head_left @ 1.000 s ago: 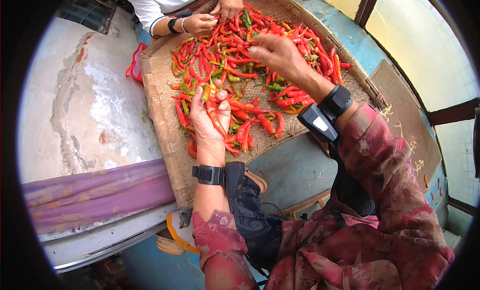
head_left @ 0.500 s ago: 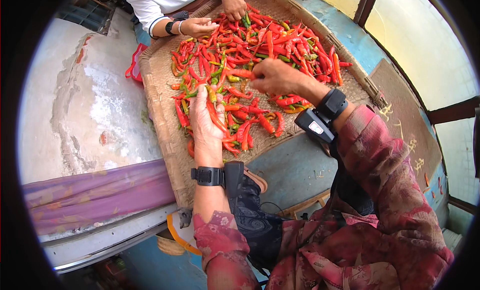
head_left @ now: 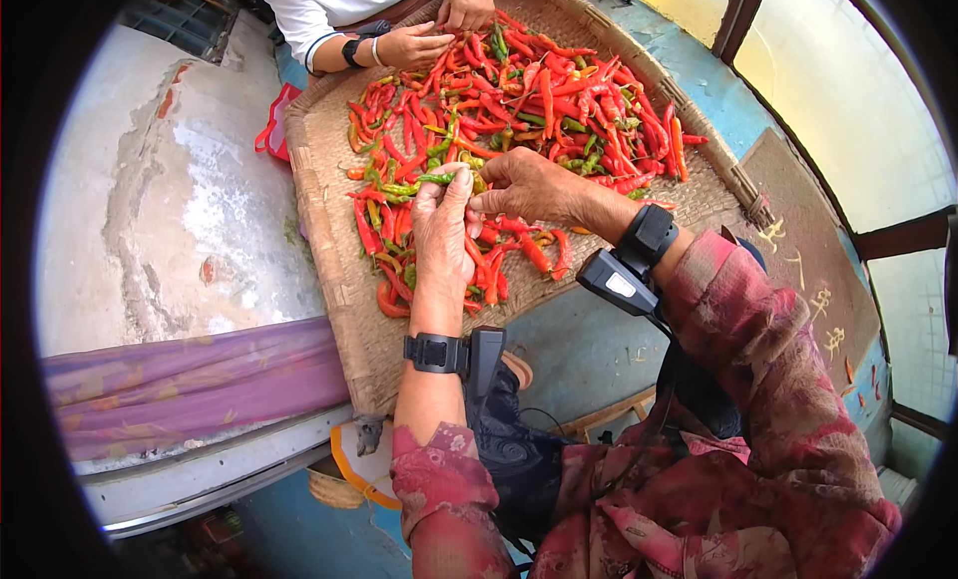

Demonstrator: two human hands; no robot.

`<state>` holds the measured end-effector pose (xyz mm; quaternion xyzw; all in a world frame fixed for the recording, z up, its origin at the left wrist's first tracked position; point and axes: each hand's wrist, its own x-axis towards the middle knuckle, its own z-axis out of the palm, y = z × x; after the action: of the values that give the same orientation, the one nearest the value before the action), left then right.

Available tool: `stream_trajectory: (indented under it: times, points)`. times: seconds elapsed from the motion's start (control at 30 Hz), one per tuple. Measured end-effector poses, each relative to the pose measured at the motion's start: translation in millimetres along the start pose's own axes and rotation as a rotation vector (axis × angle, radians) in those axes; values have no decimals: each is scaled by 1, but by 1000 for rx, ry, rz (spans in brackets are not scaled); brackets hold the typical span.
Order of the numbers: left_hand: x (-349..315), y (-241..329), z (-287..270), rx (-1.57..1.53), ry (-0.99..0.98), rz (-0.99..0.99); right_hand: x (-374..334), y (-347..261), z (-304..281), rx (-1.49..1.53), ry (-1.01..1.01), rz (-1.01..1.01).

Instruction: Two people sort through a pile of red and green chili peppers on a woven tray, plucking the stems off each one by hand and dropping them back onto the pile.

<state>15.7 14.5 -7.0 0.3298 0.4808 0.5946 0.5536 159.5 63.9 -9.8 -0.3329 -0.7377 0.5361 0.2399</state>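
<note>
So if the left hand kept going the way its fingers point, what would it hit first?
The left hand points up the tray. Past the green chili it pinches, it would probably first meet the loose chili pile, though depth is hard to judge.

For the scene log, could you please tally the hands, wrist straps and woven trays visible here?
Hands: 4, namely left hand, right hand and a co-worker's hands
Black wrist straps: 3
Woven tray: 1
Total: 8
</note>
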Motion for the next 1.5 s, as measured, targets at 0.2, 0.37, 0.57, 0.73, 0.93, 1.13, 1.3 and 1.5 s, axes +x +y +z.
stream_trajectory:
  times: [0.2,0.37,0.57,0.73,0.93,1.13,1.3,1.5]
  points:
    - [3,-6,-12,-83,-109,-122,4,2,-15,-197,147,24]
    - [-1,1,-10,-98,-70,-237,5,11,-48,620,514,17]
    - [-3,4,-7,-131,-258,-107,-2,5,-37,437,439,97]
    - [3,-3,-3,-185,-268,-162,-1,3,-10,309,68,113]
    - [1,-8,-5,-110,-170,-133,-3,4,-9,392,170,94]
    - [3,-12,-6,-141,-79,-137,-2,8,-15,389,197,72]
    - [6,-15,-24,-180,-5,-113,4,3,-44,530,509,9]
    - [6,-11,-18,-65,-48,-111,-1,16,-64,918,704,20]
